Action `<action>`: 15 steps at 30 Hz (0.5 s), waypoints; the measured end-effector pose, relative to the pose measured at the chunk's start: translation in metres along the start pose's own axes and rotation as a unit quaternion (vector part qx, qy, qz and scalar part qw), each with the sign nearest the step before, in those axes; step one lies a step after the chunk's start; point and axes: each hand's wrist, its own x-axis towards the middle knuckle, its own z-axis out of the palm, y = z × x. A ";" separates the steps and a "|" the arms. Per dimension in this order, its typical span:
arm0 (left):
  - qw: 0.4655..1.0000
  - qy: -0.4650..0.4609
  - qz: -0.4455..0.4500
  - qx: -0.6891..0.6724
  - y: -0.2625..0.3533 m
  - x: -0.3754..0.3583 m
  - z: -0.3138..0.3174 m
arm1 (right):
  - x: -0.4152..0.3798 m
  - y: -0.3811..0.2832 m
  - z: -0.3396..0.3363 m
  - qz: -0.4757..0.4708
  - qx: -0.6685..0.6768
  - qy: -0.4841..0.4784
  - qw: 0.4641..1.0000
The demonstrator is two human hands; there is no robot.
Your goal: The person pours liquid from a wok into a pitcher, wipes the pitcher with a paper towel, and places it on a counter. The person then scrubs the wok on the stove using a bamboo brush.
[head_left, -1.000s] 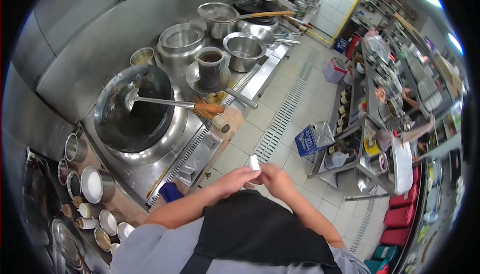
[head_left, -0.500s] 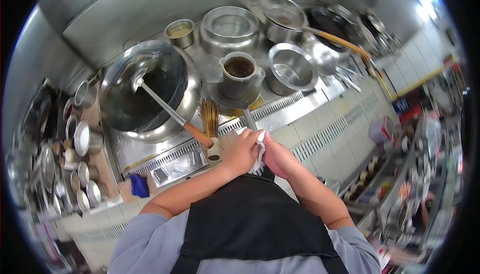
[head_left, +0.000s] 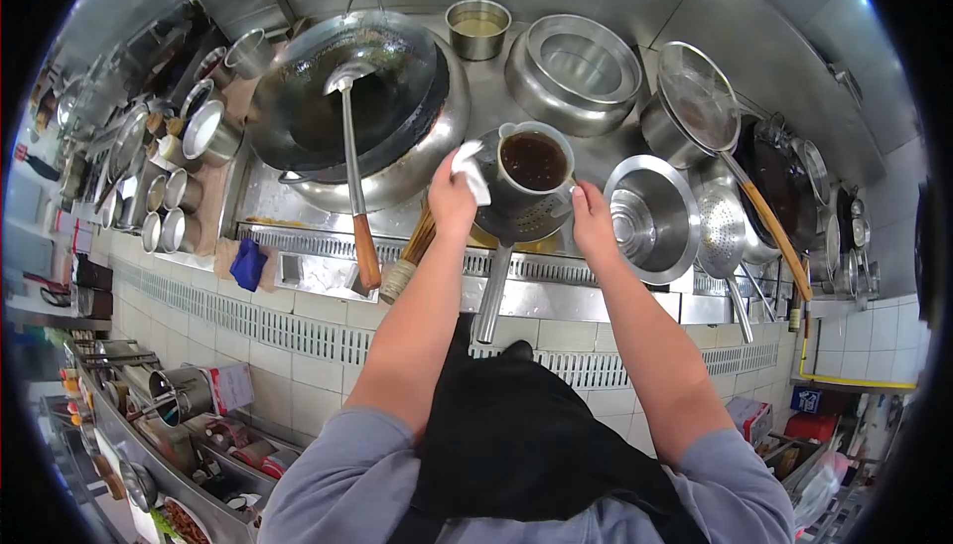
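Note:
A grey pitcher [head_left: 520, 199] of dark brown liquid stands upright on a perforated strainer [head_left: 493, 291], whose metal handle points toward me. My right hand [head_left: 594, 224] is closed at the pitcher's handle, on its right side. Beside the pitcher's left wall, my left hand [head_left: 453, 199] is closed on a crumpled white cloth [head_left: 473, 173]. Left of that hand sits a large dark wok [head_left: 298, 107], with a wooden-handled ladle [head_left: 353, 162] resting in it. A bamboo brush [head_left: 405, 264] lies partly behind my left forearm.
A steel bowl [head_left: 675, 216] stands right of the pitcher, near a perforated skimmer [head_left: 722, 236] and a wire strainer [head_left: 700, 97] laid over a pot. Behind are a small pot [head_left: 477, 43] and a wide steel vessel [head_left: 556, 97]. A blue cloth [head_left: 248, 264] lies at the left front edge.
My hands were together over the white cloth and have parted. The right reached forward to the pitcher's handle; the left moved forward with the cloth. My view has turned.

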 end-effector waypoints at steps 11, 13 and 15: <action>0.990 0.048 0.119 -0.055 0.008 -0.069 0.052 | -0.008 0.002 0.006 0.123 0.131 -0.075 0.981; 0.988 0.055 0.141 -0.010 0.008 -0.082 0.051 | -0.005 0.013 0.003 0.119 0.128 -0.086 0.981; 0.992 0.033 0.118 -0.013 0.004 -0.093 0.043 | -0.005 0.013 0.001 0.126 0.151 -0.095 0.976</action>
